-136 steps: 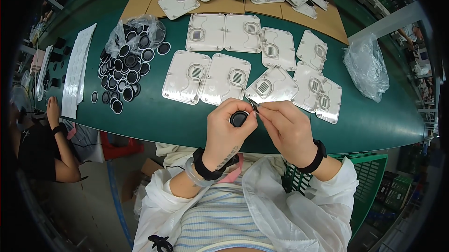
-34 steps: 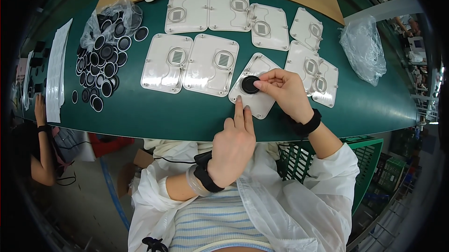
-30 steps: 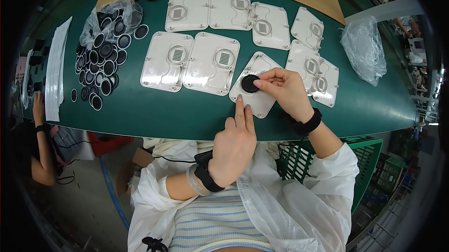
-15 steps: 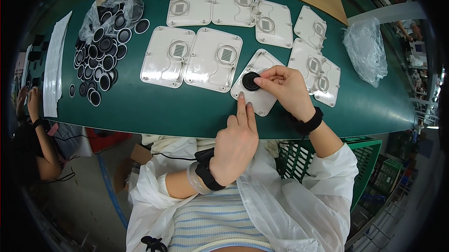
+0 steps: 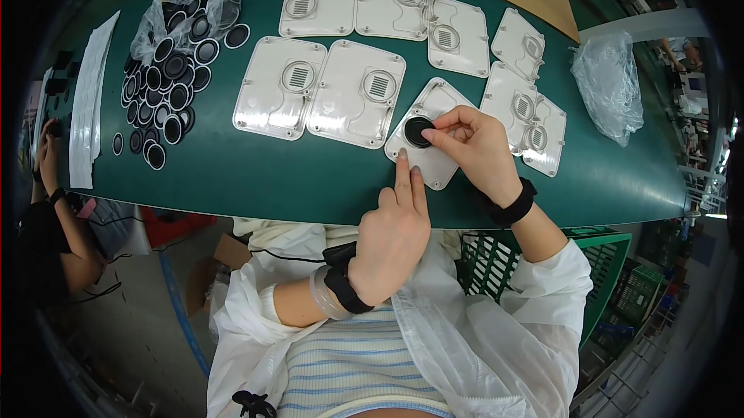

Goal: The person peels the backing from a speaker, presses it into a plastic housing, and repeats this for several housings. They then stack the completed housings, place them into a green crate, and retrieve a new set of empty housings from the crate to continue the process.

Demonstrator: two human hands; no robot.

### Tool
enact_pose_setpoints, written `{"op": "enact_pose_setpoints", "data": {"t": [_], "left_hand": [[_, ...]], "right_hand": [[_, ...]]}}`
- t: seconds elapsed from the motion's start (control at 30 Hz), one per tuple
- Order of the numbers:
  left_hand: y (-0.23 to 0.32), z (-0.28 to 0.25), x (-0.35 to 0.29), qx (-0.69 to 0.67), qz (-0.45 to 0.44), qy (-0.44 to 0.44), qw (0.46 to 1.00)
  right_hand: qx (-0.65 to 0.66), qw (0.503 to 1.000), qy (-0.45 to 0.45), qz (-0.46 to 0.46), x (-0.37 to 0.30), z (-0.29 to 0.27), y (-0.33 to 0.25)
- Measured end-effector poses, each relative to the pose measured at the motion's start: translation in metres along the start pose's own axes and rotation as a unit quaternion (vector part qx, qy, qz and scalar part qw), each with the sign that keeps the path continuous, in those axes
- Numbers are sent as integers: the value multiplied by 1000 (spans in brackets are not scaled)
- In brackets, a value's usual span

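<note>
In front of me a white plastic cover (image 5: 442,163) lies tilted on the green table. On it sits a round black disc (image 5: 417,131) that looks like a small speaker. My right hand (image 5: 482,146) pinches the disc's right edge between thumb and fingers. Two outstretched fingers of my left hand (image 5: 394,236) rest on the cover's near left edge, just below the disc; the other fingers are curled and hold nothing. The disc hides whatever part of the cover lies beneath it.
Several similar white covers (image 5: 356,100) with round slotted grilles lie beyond and right. At the left is a heap of black discs with pale rims (image 5: 177,67), partly in a clear bag (image 5: 225,3). Another plastic bag (image 5: 607,84) lies right. A co-worker's arm (image 5: 66,220) shows far left.
The view has shifted slightly. Both hands keep nearly the same pose, the right still on the disc and the left fingertips still at the cover's edge.
</note>
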State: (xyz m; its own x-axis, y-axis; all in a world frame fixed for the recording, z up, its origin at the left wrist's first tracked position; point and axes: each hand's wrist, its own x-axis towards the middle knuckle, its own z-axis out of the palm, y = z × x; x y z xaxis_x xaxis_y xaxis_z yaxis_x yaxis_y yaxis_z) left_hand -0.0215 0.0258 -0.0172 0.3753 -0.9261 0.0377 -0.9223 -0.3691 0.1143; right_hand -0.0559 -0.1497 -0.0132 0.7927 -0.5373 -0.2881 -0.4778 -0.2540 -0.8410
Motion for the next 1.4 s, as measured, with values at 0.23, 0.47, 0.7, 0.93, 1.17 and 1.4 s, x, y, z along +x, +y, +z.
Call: {"op": "enact_pose_setpoints", "data": {"t": [0.23, 0.47, 0.7, 0.93, 1.17, 1.4], "left_hand": [[0, 3, 0, -4, -3, 5, 1000], [-5, 1, 1, 8, 17, -7, 1000], [-6, -2, 0, 15, 26, -16, 999], [-12, -4, 4, -3, 42, -11, 999], [-21, -19, 22, -67, 6, -23, 997], [-29, -4, 34, -34, 35, 5, 999]], "right_hand": [[-76, 996, 14, -32, -2, 3, -12], [-118, 990, 20, -74, 5, 3, -4], [-157, 987, -7, -17, 11, 0, -6], [-124, 991, -58, -13, 15, -9, -6], [-68, 994, -84, -13, 24, -17, 0], [-135, 986, -36, -89, 22, -6, 4]]}}
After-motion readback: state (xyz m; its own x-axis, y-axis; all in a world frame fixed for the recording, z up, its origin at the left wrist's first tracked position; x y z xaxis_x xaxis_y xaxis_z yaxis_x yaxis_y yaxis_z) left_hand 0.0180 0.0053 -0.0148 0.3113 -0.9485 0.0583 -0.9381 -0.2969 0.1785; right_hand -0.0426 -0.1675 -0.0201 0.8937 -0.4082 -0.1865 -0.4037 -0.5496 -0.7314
